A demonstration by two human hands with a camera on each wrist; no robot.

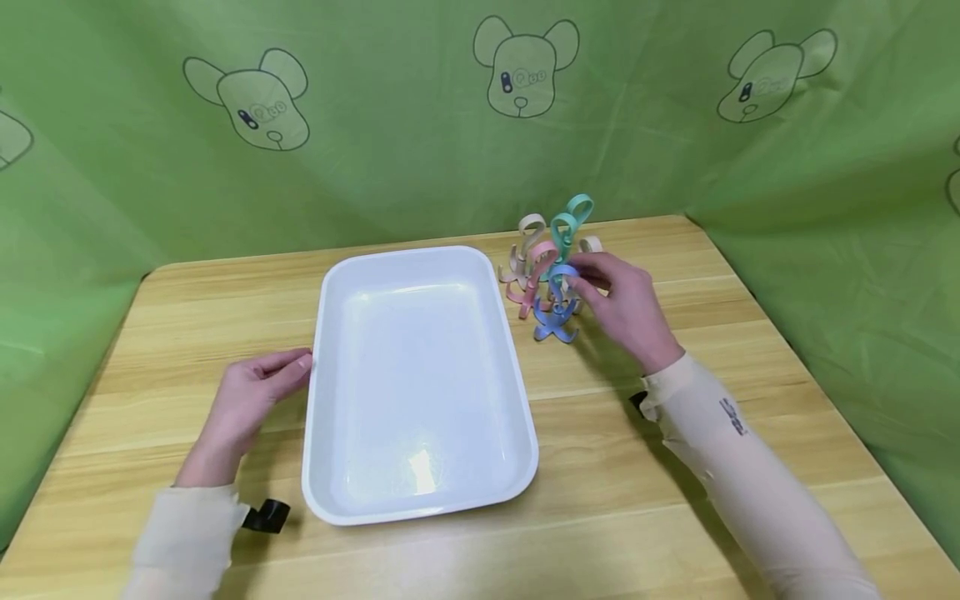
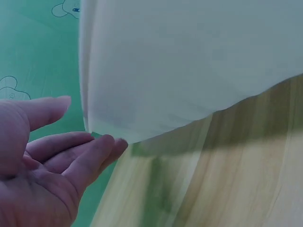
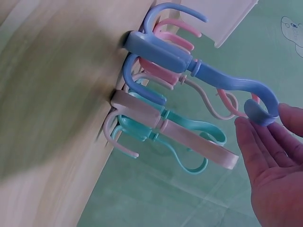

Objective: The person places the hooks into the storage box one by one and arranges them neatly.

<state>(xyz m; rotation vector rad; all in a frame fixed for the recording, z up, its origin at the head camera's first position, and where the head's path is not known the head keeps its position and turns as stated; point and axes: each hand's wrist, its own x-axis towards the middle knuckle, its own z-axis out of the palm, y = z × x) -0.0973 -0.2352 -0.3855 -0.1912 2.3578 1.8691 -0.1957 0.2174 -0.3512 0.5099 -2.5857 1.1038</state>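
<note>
Beside the white tray (image 1: pixel 420 500), the right hand (image 1: pixel 626 308) seemingly touches the blue hook (image 1: pixel 557 312).

Two bare hands, no gloves or rings visible. Left hand (image 1: pixel 251 392) at lower left of the head view, right hand (image 1: pixel 626 308) right of centre.

Both arms wear long, close-fitting cream sleeves ending at the wrists. Left sleeve (image 1: pixel 183 542) runs off the lower-left edge; right sleeve (image 1: pixel 738 483) runs to the lower-right corner.

Right sleeve carries a small dark printed marking (image 1: pixel 733 416) near the wrist, too small to read.

Black strap (image 1: pixel 266 517) at the left wrist; a black piece (image 1: pixel 639 402) at the right wrist.
</note>
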